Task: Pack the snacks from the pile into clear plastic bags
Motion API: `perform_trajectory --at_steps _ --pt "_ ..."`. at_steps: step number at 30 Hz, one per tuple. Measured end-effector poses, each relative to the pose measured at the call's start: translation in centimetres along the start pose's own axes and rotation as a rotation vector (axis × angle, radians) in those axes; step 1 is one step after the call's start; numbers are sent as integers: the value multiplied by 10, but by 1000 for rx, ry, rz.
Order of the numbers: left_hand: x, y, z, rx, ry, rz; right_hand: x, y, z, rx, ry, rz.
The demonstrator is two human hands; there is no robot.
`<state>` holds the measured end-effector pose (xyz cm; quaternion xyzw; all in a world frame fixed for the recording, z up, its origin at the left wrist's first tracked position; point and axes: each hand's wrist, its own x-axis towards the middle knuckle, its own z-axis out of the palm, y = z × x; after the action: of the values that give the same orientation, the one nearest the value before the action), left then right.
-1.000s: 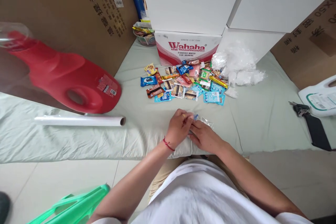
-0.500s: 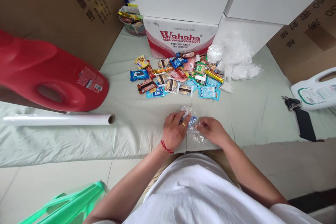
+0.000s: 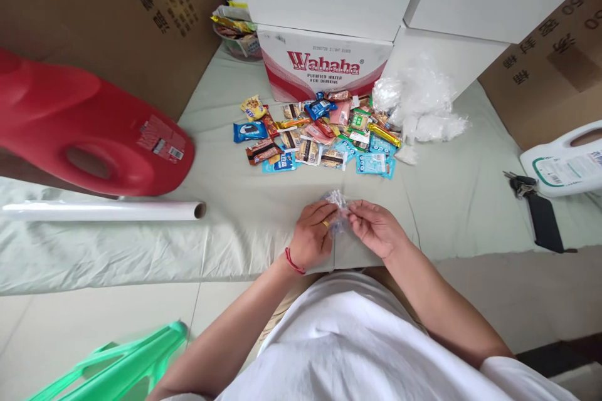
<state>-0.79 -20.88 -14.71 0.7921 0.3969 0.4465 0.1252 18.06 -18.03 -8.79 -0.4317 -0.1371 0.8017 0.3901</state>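
At the near edge of the cloth-covered surface, my left hand (image 3: pixel 311 235) is closed over a bundle of clear plastic film (image 3: pixel 337 203). Something bluish shows through the film, though what it is stays mostly hidden. My right hand (image 3: pixel 377 229) pinches the right side of the same film between thumb and fingers. Beyond both hands lies a spread pile of small wrapped snacks (image 3: pixel 308 151) in blue, brown, pink and yellow packets. Right of that pile sits a heap of crumpled clear plastic film (image 3: pixel 421 100).
A red jug (image 3: pixel 117 131) and a white film roll (image 3: pixel 103 210) lie left. A Wahaha carton (image 3: pixel 324 66) stands behind the snacks, beside a snack-filled bowl (image 3: pixel 239 44). On the right are a white bottle (image 3: pixel 567 163), keys (image 3: pixel 522 185) and a black phone-like object (image 3: pixel 544 222). A green stool (image 3: pixel 117 363) stands below.
The film has been gathered from a loose spread into a smaller bundle, covering the blue thing more. My right hand has turned upward and moved slightly closer to my left.
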Motion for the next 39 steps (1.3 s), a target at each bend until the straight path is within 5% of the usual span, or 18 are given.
perform_trajectory --at_steps 4,11,18,27,34,39 --pt "2 1 -11 -156 -25 -53 12 3 13 98 -26 -57" --pt "-2 16 15 -288 188 -563 9 9 13 89 -91 -120" --pt "9 20 21 -244 249 -464 11 5 7 78 -64 -105" --pt "9 3 19 -72 398 -890 4 11 14 -119 -19 -100" --pt "26 -4 15 222 4 -728 7 19 9 -174 -15 -165" --pt "16 3 16 212 14 -636 12 18 -1 2 -40 -156"
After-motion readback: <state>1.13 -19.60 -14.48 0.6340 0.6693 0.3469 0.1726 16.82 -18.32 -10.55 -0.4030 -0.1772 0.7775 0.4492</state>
